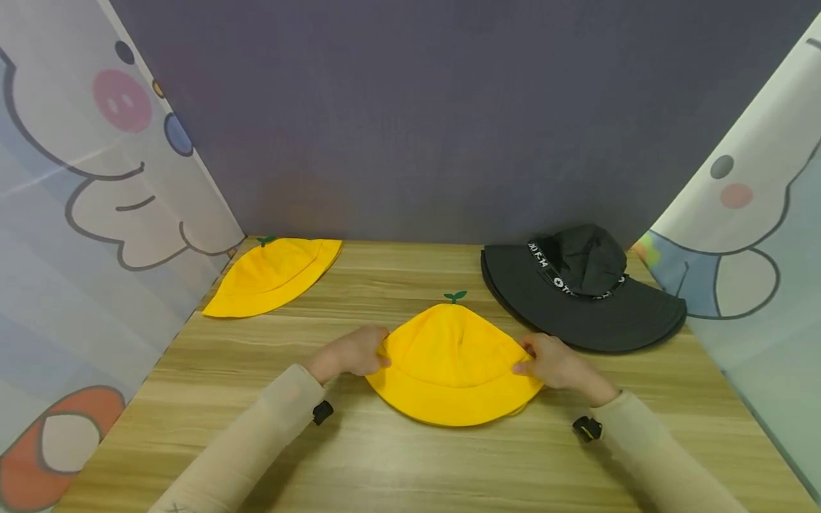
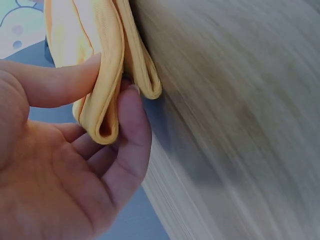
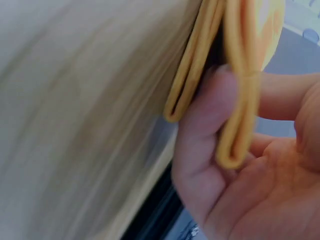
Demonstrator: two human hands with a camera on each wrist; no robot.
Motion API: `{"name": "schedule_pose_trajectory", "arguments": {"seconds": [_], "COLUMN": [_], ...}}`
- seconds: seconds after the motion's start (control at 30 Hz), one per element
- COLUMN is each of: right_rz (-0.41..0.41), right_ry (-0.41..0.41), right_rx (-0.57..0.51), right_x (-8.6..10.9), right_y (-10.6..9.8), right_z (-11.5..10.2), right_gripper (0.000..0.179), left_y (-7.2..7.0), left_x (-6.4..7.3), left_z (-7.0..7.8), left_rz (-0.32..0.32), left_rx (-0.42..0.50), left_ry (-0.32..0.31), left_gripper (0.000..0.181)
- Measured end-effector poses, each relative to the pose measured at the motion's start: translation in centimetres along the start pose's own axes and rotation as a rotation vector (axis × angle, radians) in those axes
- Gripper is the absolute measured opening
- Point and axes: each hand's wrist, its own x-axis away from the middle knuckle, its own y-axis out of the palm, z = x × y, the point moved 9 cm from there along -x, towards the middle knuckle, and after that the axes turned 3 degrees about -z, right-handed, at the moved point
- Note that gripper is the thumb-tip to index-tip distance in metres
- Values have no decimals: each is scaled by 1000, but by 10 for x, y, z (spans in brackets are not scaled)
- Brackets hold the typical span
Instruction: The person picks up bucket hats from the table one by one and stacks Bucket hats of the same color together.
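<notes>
A yellow bucket hat (image 1: 455, 349), topped by a small green sprout (image 1: 455, 296), lies folded flat at the middle of the wooden table. My left hand (image 1: 359, 351) pinches its left side, and my right hand (image 1: 553, 361) pinches the right side. In the left wrist view, thumb and fingers of the left hand (image 2: 75, 135) hold one folded yellow edge (image 2: 102, 112); a second folded edge (image 2: 145, 75) hangs just beyond the fingertips. The right wrist view has the right hand (image 3: 260, 165) around a similar edge (image 3: 237, 120), with another fold (image 3: 187, 80) close over the tabletop.
Another yellow sprout hat (image 1: 276, 278) lies flat at the back left of the table (image 1: 410, 470). A black wide-brimmed hat (image 1: 590, 306) with a lettered band sits at the back right, close to the right hand. A grey panel (image 1: 410, 121) stands behind; cartoon-printed sheets flank both sides.
</notes>
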Motion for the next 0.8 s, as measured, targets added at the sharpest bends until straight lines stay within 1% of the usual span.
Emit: {"name": "schedule_pose_trajectory", "arguments": {"seconds": [0.1, 0.2, 0.3, 0.4, 0.5, 0.6, 0.67, 0.73, 0.8], "right_rz": [11, 12, 30, 88, 136, 121, 79, 24, -24], "right_ry": [24, 48, 65, 53, 5, -71, -90, -82, -51], "right_rx": [96, 161, 252, 375, 458, 479, 457, 424, 402], "right_x": [-1, 0, 4, 7, 10, 10, 9, 10, 10], "right_y": [1, 1, 0, -4, -4, 1, 5, 9, 12], "right_z": [-3, -8, -14, -25, -38, -50, -55, -56, -55], "right_gripper": [30, 40, 47, 44, 35, 26, 24, 35, 53], "left_y": [0, 0, 0, 1, 2, 2, 3, 3, 4], "left_x": [-3, -6, -8, -9, -10, -10, -10, -10, -9], "left_z": [-4, -6, -2, 4, 5, 4, 4, 4, 4], "left_rz": [7, 2, -16, -32, -43, -50, -52, -52, -50], "left_rx": [-23, -50, -76, -99, -127, -156, -156, -146, -137], "left_ry": [-48, -85, -96, -107, -141, -176, -178, -175, -168], "left_gripper": [27, 29, 26, 23, 27, 32, 31, 30, 31]}}
